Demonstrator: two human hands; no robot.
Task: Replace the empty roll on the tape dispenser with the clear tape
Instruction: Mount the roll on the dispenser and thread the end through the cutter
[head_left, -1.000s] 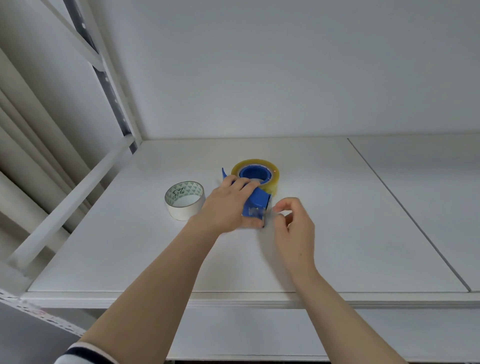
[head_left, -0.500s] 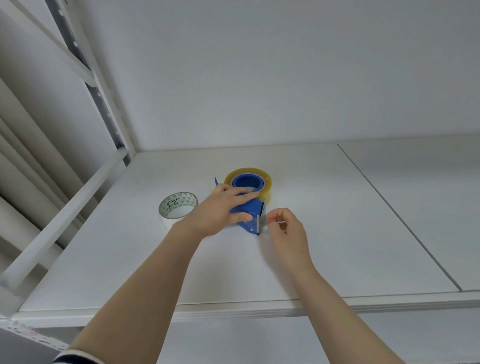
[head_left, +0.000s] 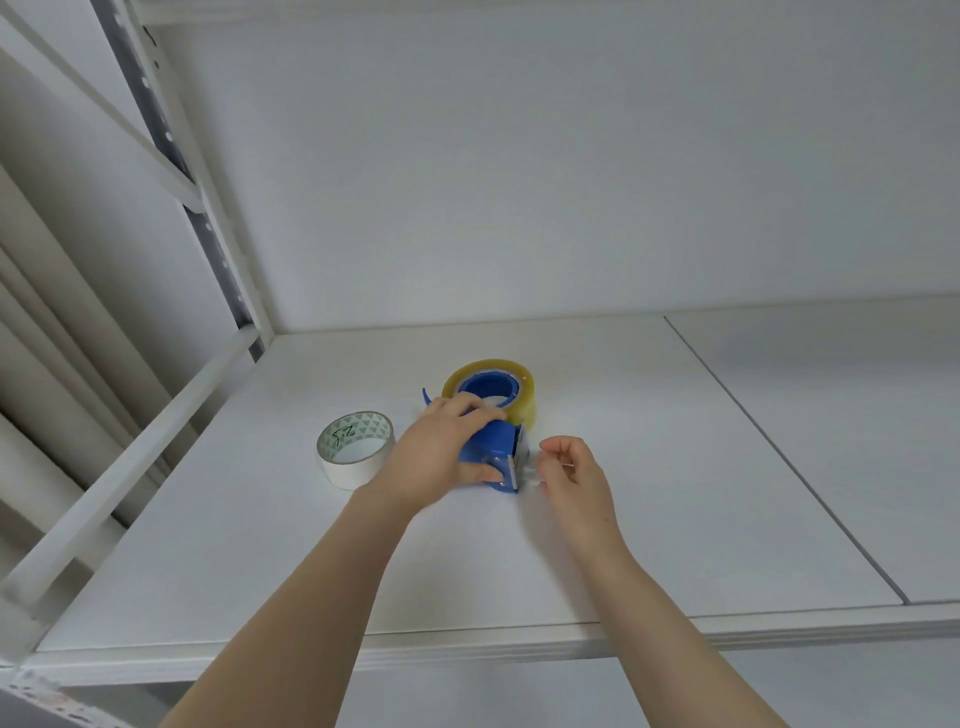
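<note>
Threading looks like the step in hand: the yellowish roll of clear tape (head_left: 491, 387) is already sitting on the blue plastic tape dispenser (head_left: 493, 447), and the free end needs drawing over the serrated metal cutter (head_left: 516, 465) at the dispenser's near right end. To do it well, the left hand (head_left: 441, 452) should be pressing the body flat against the white shelf board (head_left: 675, 519) while the right hand (head_left: 571, 475) is pulling the strip straight and level, so it is lying square across the teeth without creasing or sticking to itself.

Left hand is lying over the dispenser's left side, fingers curled on top and thumb pressed near the cutter, gripping the dispenser. Right hand is pinching thumb and forefinger together just right of the cutter; a faint clear strip seems to be running between them and the blade, though it is too transparent to be sure. The clear roll is sitting beyond both hands, on the far end of the dispenser. A white paper-cored empty roll (head_left: 356, 449) is lying flat just left of the left hand.
</note>
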